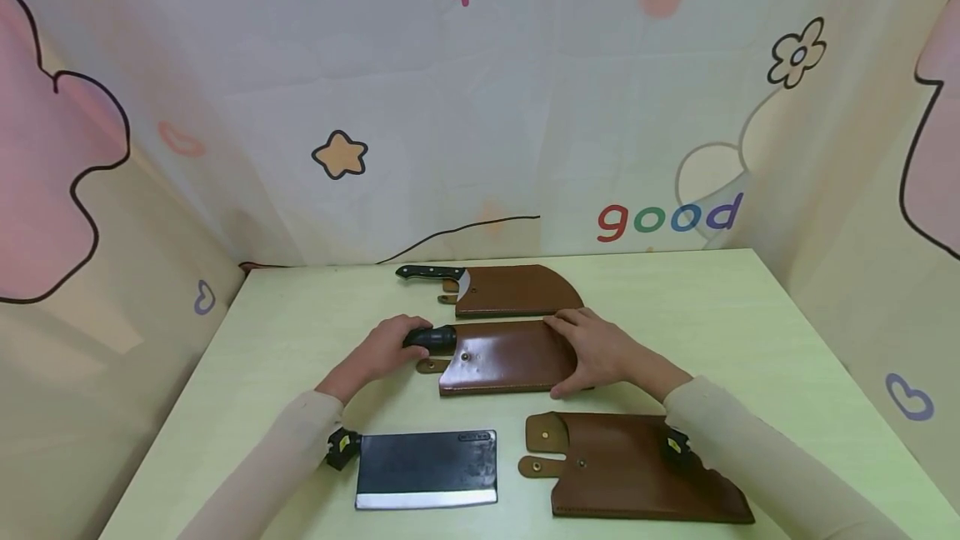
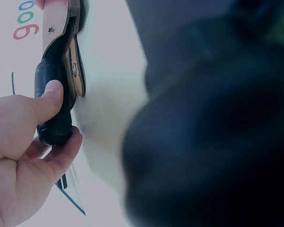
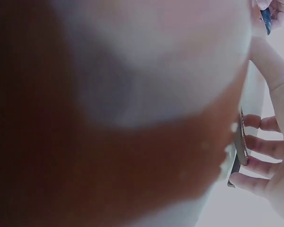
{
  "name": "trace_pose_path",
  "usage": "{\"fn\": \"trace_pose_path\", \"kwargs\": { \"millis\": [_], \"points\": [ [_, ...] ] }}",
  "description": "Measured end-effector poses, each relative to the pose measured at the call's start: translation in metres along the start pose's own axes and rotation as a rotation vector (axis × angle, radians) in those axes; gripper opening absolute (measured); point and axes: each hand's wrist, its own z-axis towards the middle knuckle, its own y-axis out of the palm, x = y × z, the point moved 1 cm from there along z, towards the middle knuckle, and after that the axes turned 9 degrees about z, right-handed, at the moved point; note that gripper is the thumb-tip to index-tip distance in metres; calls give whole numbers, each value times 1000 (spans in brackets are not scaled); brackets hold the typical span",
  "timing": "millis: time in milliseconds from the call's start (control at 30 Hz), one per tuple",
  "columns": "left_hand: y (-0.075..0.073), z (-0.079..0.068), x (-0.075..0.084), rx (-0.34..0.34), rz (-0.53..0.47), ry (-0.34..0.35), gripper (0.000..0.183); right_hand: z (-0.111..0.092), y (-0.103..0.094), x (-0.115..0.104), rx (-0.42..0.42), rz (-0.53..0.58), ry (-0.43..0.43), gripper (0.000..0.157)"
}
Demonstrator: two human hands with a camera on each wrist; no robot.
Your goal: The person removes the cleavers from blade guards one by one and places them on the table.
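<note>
In the head view a brown leather knife sheath (image 1: 506, 357) lies across the middle of the table, a black knife handle (image 1: 444, 340) sticking out of its left end. My left hand (image 1: 386, 348) holds that handle, thumb on one side and fingers round the butt, as the left wrist view shows with the handle (image 2: 54, 101). The blade is hidden inside the leather. Across the sheath's right end, my right hand (image 1: 600, 348) grips, thumb at the near edge and fingertips at the far one. Its fingers (image 3: 262, 146) touch the sheath's edge in the right wrist view.
Behind lies another sheathed knife (image 1: 517, 290) with a riveted black handle. In front, a bare cleaver (image 1: 427, 463) lies near my left forearm, its handle hidden. A third sheath (image 1: 622, 473) lies partly under my right forearm. A printed curtain (image 1: 480, 107) borders the table.
</note>
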Motion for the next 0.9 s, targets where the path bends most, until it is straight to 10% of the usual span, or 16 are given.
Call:
{"fn": "trace_pose_path", "kwargs": {
  "millis": [900],
  "points": [
    [-19, -19, 8, 171, -46, 78, 42, -17, -24, -16, 131, -29, -82, 116]
  ]
}}
